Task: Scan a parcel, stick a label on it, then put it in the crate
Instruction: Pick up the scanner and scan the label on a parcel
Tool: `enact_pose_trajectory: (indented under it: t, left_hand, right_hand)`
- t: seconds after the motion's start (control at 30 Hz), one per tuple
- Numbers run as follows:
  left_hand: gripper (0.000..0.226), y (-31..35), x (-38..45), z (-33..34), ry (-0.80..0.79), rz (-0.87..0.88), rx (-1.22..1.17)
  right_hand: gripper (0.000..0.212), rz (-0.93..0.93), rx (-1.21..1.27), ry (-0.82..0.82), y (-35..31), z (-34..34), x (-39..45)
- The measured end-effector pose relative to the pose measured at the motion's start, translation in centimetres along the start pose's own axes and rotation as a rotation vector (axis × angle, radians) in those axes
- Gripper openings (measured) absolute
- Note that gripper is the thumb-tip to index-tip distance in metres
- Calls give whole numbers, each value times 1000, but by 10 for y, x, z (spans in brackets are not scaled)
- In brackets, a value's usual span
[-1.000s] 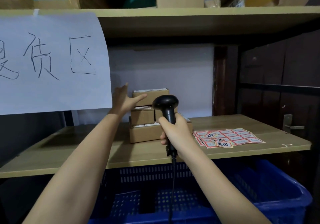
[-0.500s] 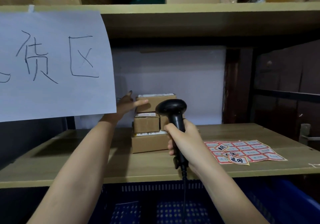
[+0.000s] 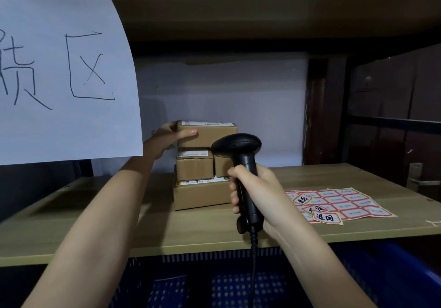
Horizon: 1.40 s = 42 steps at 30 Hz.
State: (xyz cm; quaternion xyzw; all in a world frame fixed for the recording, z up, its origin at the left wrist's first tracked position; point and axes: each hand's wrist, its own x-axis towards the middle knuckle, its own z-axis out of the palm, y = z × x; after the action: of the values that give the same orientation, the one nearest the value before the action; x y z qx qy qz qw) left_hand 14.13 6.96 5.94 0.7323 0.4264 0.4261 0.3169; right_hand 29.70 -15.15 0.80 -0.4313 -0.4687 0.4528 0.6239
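Note:
Several brown cardboard parcels are stacked on the wooden shelf (image 3: 119,226). My left hand (image 3: 167,138) grips the left end of the top parcel (image 3: 210,136), thumb across its front. Below it sit two smaller parcels (image 3: 194,168) on a wide bottom parcel (image 3: 201,196). My right hand (image 3: 257,193) holds a black barcode scanner (image 3: 238,150) upright in front of the stack, its head hiding part of the right small parcel. A sheet of red-bordered labels (image 3: 343,202) lies on the shelf to the right. The blue crate (image 3: 405,272) stands under the shelf.
A large white paper sign (image 3: 59,74) with handwritten characters hangs from the upper shelf (image 3: 262,2) at left. The scanner's cable drops over the shelf edge into the crate area. Dark wooden panels and a shelf post stand at right.
My left hand went from reaching with spread fingers to closing on the top parcel's left end. The view has moved closer to the shelf; the scanner stays raised in my right hand.

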Motion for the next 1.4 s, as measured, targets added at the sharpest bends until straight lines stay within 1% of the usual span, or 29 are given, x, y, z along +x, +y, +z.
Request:
enact_pose_trajectory:
  t: [0.07,0.13,0.17,0.23,0.3,0.4,0.53,0.6,0.73,0.8,0.87,1.0,1.1,1.2,1.27,1.37,1.4]
  left_hand:
    - [38,6,-7,0,16,57,-17]
    - [34,14,-16,0,23,160,-11]
    - [37,18,-22,1,36,209,-16]
    - [50,23,-34,2,82,292,-33]
    - [58,26,-48,3,130,364,-32]
    - [63,29,-68,5,187,399,-96]
    - [76,33,-100,22,235,429,-97]
    - [81,30,-117,31,197,451,-84]
    - [99,21,-141,42,41,470,-27]
    - [100,18,-150,45,-40,485,2]
    - [96,19,-159,45,-87,505,23]
    - [101,23,-175,38,-121,533,11]
    - [103,25,-188,30,-130,551,20]
    - [102,26,-198,21,-134,560,30]
    - [102,26,-202,15,-136,562,55]
    - [98,25,-205,8,-134,560,92]
    - [98,24,-205,6,-132,561,95]
  right_hand:
    - [7,-10,14,7,0,-3,-1]
    - [11,-18,39,5,-2,-7,-4]
    - [13,-24,62,-3,-3,-9,-6]
    - [14,-43,107,-34,-6,-15,-12]
    - [13,-83,101,-61,-11,-21,-20]
    - [11,-153,59,-69,-16,-31,-33]
    - [8,-221,-25,-6,-20,-44,-48]
    - [6,-239,-53,16,-21,-50,-55]
    - [13,-229,-173,-5,-22,-62,-69]
    - [12,-223,-254,-13,-21,-67,-76]
    - [8,-235,-312,-16,-20,-71,-80]
    - [12,-278,-458,-31,-21,-79,-88]
    - [4,-321,-558,-26,-23,-86,-94]
    - [9,-342,-622,-40,-26,-94,-100]
    - [4,-359,-697,-74,-29,-97,-104]
    - [14,-366,-855,-91,-29,-98,-106]
    - [13,-360,-895,-93,-28,-99,-105]
